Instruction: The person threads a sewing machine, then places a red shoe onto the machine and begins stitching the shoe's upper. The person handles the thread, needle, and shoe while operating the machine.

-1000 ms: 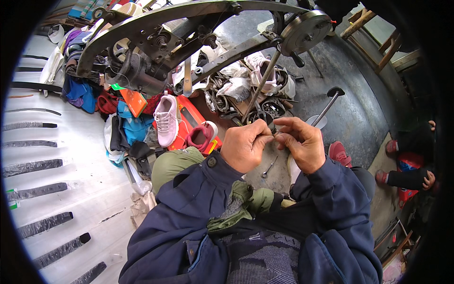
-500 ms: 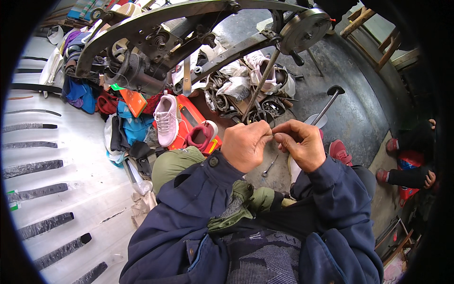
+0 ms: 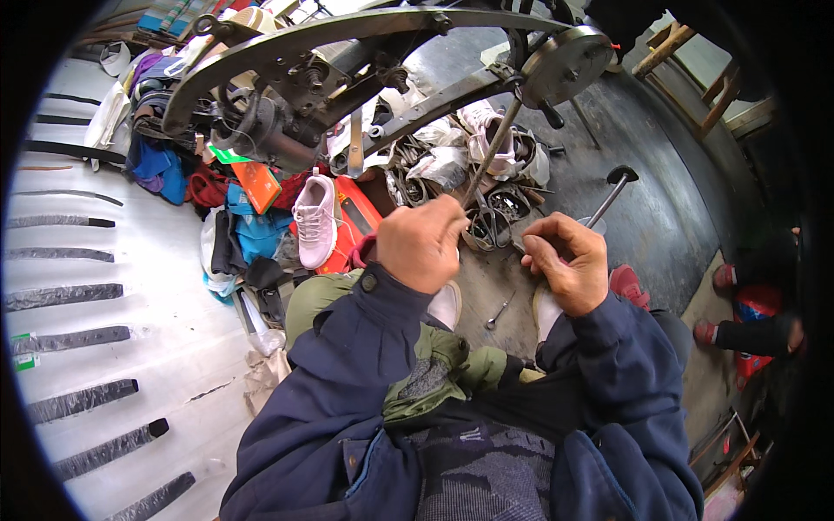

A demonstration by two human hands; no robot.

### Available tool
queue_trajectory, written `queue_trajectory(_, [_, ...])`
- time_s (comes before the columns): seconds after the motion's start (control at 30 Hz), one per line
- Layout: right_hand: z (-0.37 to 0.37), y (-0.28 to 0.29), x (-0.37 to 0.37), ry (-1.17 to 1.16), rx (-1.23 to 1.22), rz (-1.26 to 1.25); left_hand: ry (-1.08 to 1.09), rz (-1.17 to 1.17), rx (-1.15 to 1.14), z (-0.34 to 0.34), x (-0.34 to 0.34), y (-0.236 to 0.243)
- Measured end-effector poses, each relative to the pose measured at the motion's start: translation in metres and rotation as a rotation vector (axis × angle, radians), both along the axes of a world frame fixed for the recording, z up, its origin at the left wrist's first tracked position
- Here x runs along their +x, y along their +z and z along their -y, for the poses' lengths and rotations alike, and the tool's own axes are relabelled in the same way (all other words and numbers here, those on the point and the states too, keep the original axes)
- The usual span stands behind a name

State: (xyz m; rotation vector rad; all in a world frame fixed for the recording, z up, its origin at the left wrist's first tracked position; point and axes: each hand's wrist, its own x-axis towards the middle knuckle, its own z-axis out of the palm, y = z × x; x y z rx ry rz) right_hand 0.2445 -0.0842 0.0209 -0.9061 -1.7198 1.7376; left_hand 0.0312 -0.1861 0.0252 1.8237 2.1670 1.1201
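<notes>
L hand [image 3: 423,247] mid-frame, fingers bunched; R hand [image 3: 569,269] right of centre, thumb & index tips close. Can't tell if either grips anything. Slim metal tool w/ rounded end [image 3: 499,314] on bare grey floor [image 3: 665,226], lower centre, untouched. Risk: anything tiny in a fingertip pinch could slip & get lost down there. Pale pink lace-up shoe [image 3: 314,226] left of L hand; arched grey metal machine [image 3: 304,78] up top; white sheet [image 3: 174,352] w/ plastic-wrapped dark strips [image 3: 82,404], left.

Wide fisheye view from the wearer's head, looking steeply down over the chest [image 3: 486,478]: the left hand [image 3: 421,245] and right hand [image 3: 570,263] are near, around the centre, with the floor [image 3: 665,221] farther below and straight edges bending.
</notes>
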Motion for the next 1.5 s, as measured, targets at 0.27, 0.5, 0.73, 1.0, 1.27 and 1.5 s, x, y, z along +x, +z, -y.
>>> queue_trajectory(0.27, [0.002, 0.010, 0.002, -0.041, 0.193, -0.039, 0.353, 0.093, -0.084, -0.014, -0.037, 0.001])
queue_trajectory(0.5, [0.002, 0.011, 0.003, -0.029, 0.181, -0.063, 0.507, 0.067, -0.056, -0.034, -0.047, -0.006])
queue_trajectory(0.73, [0.002, 0.012, 0.005, -0.034, 0.158, -0.054, 0.478, 0.085, 0.039, -0.024, -0.046, 0.000])
queue_trajectory(1.0, [0.001, 0.018, 0.006, -0.034, 0.177, -0.058, 0.358, 0.360, -0.086, 0.020, -0.016, -0.031])
queue_trajectory(1.27, [0.001, 0.025, 0.010, -0.080, 0.129, -0.084, 0.137, -0.016, -0.618, -0.007, -0.017, -0.141])
queue_trajectory(1.5, [-0.004, 0.030, 0.020, -0.116, 0.193, -0.008, 0.238, -0.206, -0.753, -0.070, -0.072, -0.220])
